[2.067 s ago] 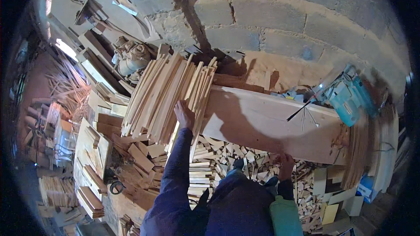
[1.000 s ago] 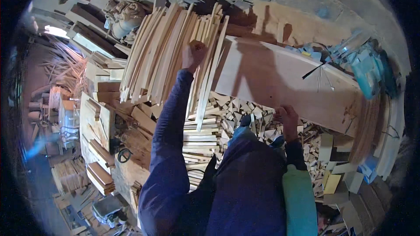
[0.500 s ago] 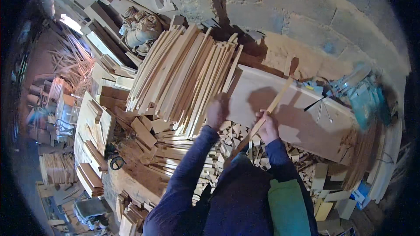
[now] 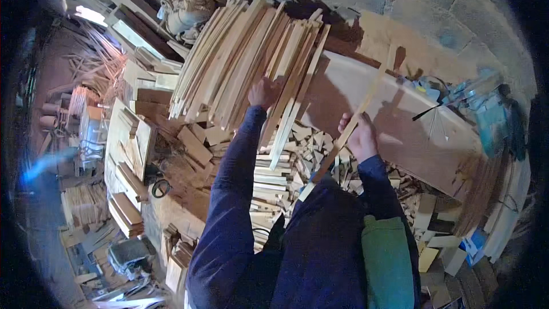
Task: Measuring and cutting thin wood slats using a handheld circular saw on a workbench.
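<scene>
Nearest, below the wearer's hands, lay the dark clothing (image 4: 326,252) with a green cloth (image 4: 390,263) at its right side. Just beyond its upper edge began the wooden strip (image 4: 337,147), a long, slim, straight piece with narrow faces, slanting up and to the right above a heap of offcuts (image 4: 297,166). Its lower end looked pale, the stretch above that fell into brown shadow, and the upper length caught the light in a warm yellow tone; its far tip ran up over the wide board (image 4: 423,143) and was hard to make out against what lay behind. The right hand (image 4: 364,140) held this strip around its middle, fingers on one side and thumb on the other, the grip loose. Farther up and to the left, the left hand (image 4: 263,92) rested on the large stack of strips (image 4: 229,63), its fingers bent against them; whether it gripped one could not be told. The stacked pieces lay side by side, cream to reddish brown, their ends uneven, and several at the right edge jutted lower than the rest. Past the stack sat a crumpled brownish bundle (image 4: 186,14), and behind everything rose the grey block wall (image 4: 423,11).
</scene>
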A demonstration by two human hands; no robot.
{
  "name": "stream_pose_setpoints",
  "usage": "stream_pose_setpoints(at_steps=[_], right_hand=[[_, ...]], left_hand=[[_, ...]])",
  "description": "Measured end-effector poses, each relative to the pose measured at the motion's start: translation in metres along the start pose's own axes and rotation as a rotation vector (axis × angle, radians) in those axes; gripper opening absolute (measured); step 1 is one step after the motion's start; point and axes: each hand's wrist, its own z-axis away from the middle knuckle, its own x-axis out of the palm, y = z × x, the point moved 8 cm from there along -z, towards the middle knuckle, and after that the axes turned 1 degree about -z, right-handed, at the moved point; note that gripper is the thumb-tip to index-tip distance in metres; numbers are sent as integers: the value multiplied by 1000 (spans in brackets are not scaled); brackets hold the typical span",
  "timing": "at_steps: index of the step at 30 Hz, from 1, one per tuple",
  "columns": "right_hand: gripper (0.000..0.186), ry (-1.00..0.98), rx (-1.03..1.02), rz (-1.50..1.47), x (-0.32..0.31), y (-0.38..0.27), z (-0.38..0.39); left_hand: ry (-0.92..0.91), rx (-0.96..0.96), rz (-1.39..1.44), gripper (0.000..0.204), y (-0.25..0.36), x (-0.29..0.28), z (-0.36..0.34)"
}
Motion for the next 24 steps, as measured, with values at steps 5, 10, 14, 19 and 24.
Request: stream_pose_setpoints(at_steps=[5, 10, 14, 19, 24], right_hand=[[25, 4, 93, -148, 10, 11, -7], [36, -19, -53, -47, 17, -3, -1], [36, 3, 45, -128, 13, -3, 0], [33, 21, -149, -99, -8, -16, -1], [39, 146, -316, 28, -45, -50, 5]], left_hand=[[-210, 260, 295, 18, 73, -39, 17], [-323, 344, 502, 22, 190, -35, 104], [-162, 498, 348, 42, 241, -33, 147], [-200, 514, 332, 40, 252, -17, 162], [-302, 637, 295, 21, 245, 5, 176]])
